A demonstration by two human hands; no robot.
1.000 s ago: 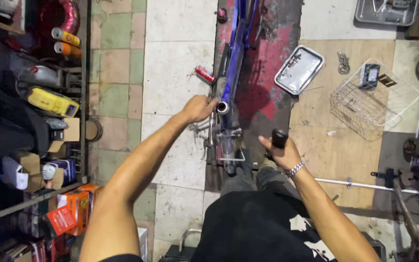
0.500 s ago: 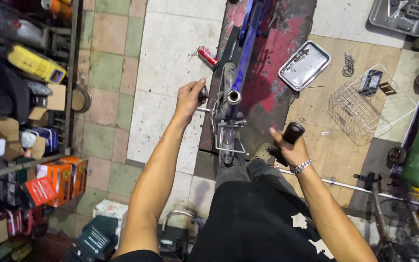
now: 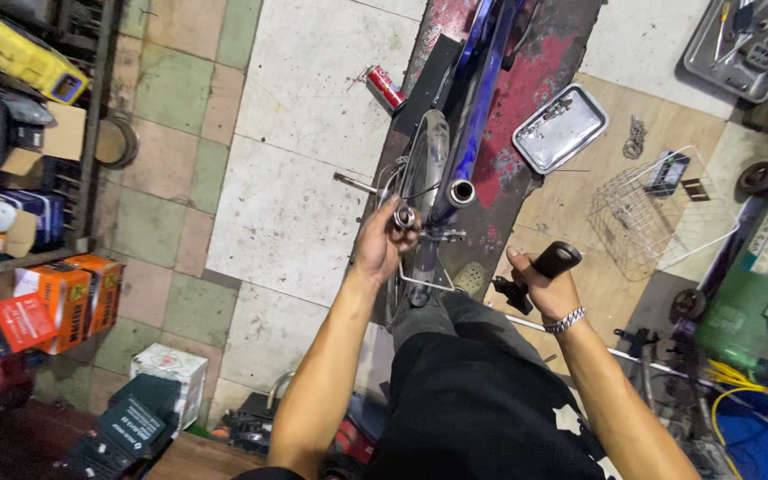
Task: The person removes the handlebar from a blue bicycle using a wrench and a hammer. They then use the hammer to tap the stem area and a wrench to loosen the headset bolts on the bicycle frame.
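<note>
The left hand (image 3: 382, 244) pinches a small round metal fitting (image 3: 404, 216) between its fingertips, held at the front end of a blue bicycle frame (image 3: 477, 98), just beside the frame's open steel head tube (image 3: 461, 192). The right hand (image 3: 541, 283) is closed around a black handlebar grip (image 3: 555, 260), a steel bracelet on its wrist, held above the wooden board. Nearby on the floor lie a metal tray (image 3: 560, 129), a white wire basket (image 3: 646, 213) and a red can (image 3: 385, 86)
</note>
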